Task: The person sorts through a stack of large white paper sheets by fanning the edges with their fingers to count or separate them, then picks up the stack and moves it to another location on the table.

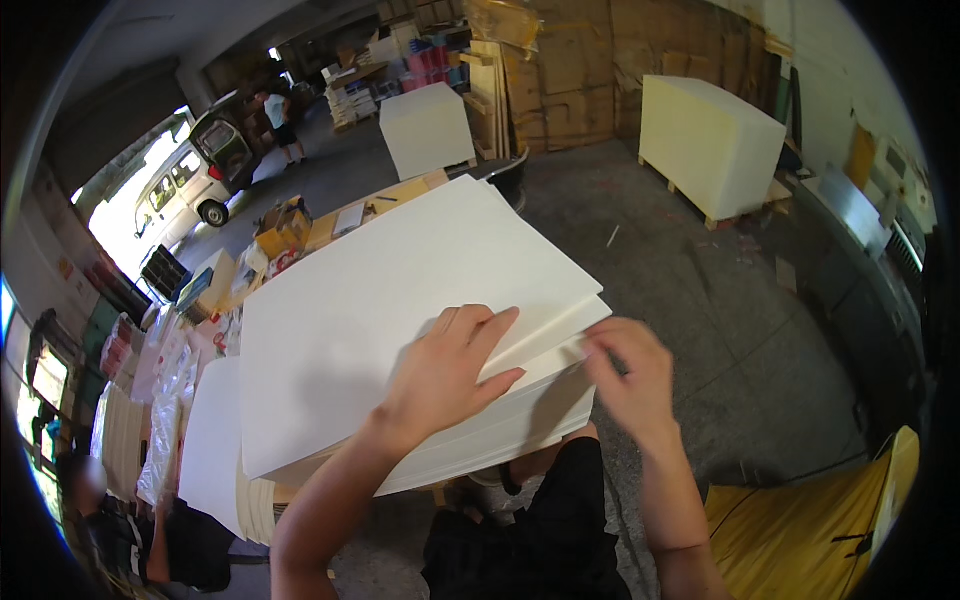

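Sheet stack (pixel 380 290) is lying before the person, second stack (pixel 212 440) is sitting to its left, block (pixel 428 128) is standing behind both, another block (pixel 715 145) is standing on a pallet (pixel 711 222) at rear right, van (pixel 178 190) is standing at rear left

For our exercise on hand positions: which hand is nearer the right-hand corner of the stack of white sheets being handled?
Right. The right hand is at that corner; the left hand rests on top of the stack of white sheets, farther left.
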Demonstrator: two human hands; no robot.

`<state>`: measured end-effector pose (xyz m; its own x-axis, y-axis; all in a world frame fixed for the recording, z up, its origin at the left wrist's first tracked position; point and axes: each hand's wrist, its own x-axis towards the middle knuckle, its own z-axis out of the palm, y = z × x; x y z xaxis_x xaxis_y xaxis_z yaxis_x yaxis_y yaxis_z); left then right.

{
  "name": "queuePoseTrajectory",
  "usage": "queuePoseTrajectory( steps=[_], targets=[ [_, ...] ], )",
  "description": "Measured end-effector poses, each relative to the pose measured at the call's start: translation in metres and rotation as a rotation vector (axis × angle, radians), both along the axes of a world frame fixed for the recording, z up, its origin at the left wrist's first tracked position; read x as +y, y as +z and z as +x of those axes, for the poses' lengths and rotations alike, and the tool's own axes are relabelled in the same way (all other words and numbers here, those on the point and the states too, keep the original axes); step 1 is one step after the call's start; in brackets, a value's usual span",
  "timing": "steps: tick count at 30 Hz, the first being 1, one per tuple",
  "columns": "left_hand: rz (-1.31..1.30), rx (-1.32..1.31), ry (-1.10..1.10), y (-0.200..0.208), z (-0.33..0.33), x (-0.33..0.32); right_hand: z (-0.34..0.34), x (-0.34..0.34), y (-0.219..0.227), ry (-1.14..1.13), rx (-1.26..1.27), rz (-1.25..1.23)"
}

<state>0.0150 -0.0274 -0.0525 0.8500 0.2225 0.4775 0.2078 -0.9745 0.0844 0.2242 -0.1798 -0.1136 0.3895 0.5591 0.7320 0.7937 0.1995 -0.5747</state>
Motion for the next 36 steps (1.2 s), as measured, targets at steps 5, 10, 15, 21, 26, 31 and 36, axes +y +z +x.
queuePoseTrajectory(
  steps=[5,10,15,21,26,31,36],
  targets=[
    [0.011,0.223,0.021,0.018,0.0,0.001,0.028,-0.009,0.027,-0.063,-0.114,-0.451],
    [-0.061,0.083,-0.045,0.022,-0.002,0.011,-0.001,0.015,0.066,0.027,0.055,-0.281],
    [-0.254,0.017,-0.129,0.019,-0.005,0.018,0.005,0.038,0.047,0.378,0.954,-0.13],
    [-0.279,0.013,-0.134,0.027,-0.007,0.016,0.011,0.045,0.043,0.407,0.983,-0.125],
    [-0.264,0.037,-0.132,0.028,-0.008,0.016,0.007,0.045,0.044,0.503,1.2,-0.057],
    [-0.31,0.062,-0.146,0.026,-0.011,0.025,0.013,0.044,0.041,0.515,1.155,-0.098],
    [-0.343,0.062,-0.132,0.027,-0.009,0.025,0.003,0.04,0.047,0.386,0.983,-0.094]
  ],
)
